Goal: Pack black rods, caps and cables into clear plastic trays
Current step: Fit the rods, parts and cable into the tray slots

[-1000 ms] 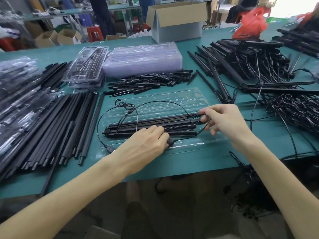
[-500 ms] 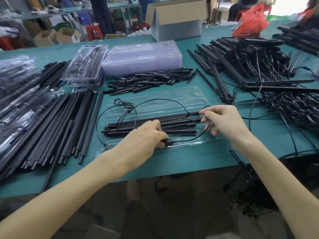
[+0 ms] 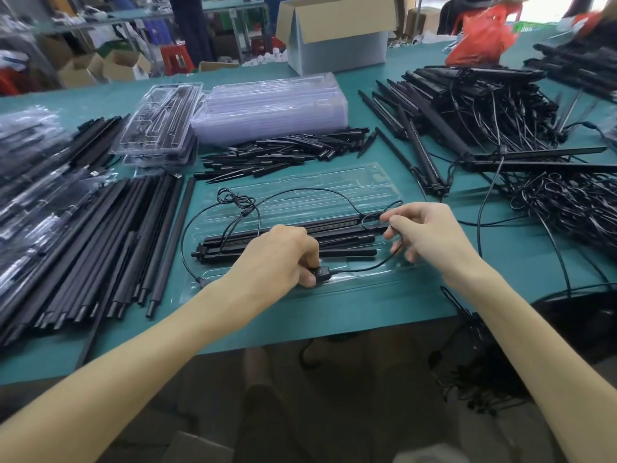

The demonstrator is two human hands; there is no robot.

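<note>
Head view: over the rods (image 3: pixel 334 228) in the clear tray (image 3: pixel 334 175), our left hand (image 3: pixel 280 259) pinches the cable (image 3: pixel 300 189) at its inline switch (image 3: pixel 322 273), our right hand (image 3: pixel 430 235) pinches its loop (image 3: pixel 369 222), and we judge the cable light and floppy, best held there.

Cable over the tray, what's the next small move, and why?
Probably press the switch down into the tray. The left hand pinches it at the front edge, the right hand pinches the cable by the rods, and slack loops loose across the tray.
</note>
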